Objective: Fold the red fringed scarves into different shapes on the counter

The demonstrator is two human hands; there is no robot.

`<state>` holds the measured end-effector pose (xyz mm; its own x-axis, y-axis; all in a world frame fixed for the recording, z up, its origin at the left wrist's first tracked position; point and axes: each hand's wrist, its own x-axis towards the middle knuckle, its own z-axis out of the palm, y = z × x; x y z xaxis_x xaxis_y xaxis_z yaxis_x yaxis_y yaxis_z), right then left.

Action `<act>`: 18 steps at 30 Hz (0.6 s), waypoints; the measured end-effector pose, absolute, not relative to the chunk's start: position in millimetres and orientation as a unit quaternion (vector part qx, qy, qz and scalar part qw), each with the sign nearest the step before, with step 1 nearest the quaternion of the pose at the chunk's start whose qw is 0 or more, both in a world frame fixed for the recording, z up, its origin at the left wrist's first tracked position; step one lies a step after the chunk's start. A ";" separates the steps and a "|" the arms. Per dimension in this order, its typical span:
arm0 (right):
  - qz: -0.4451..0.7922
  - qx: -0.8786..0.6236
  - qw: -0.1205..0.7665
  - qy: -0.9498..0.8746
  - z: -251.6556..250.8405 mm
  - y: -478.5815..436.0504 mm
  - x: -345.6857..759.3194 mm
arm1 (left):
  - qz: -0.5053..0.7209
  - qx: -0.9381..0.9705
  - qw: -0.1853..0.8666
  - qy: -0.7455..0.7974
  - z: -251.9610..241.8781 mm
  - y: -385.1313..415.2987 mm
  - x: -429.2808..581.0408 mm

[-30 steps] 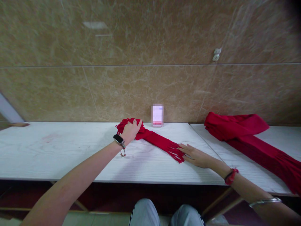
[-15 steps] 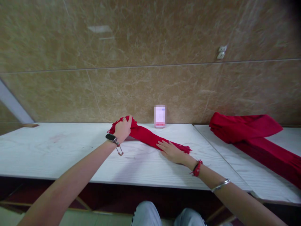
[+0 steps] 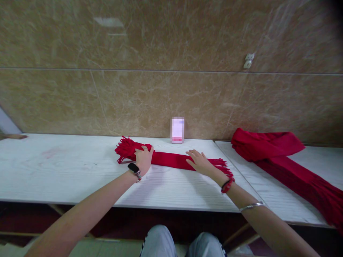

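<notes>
1. The red scarf lies folded mid-frame on the white bench.
2. The left hand covers its left end, fingers curled; grip cannot be told.
3. The right hand presses its right part, fingers flat and wide.
4. A second scarf lies at right.

Long red knit scarf with fringed ends: folded into a narrow strip, lying flat on the white wood-grain tabletop. It runs left-right, close to the wall. Left fringe is bunched and splayed, right fringe fans out near the table seam. Left hand lies palm-down near the left end, right hand flat near the right end.
</notes>
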<state>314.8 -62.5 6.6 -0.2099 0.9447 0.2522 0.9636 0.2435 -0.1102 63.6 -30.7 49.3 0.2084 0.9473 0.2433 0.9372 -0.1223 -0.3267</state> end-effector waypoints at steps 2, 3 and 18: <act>-0.022 -0.600 0.120 -0.791 0.8 -55.3 297.0 | 0.013 -0.747 0.206 -0.632 55.4 -27.2 63.1; -0.015 -0.588 0.105 -0.802 -2.4 -52.6 290.8 | 0.012 -0.744 0.207 -0.636 57.4 -24.3 62.2; -0.001 -0.511 0.057 -0.858 -13.1 -52.9 341.8 | 0.049 -0.708 0.182 -0.681 46.6 -0.3 50.7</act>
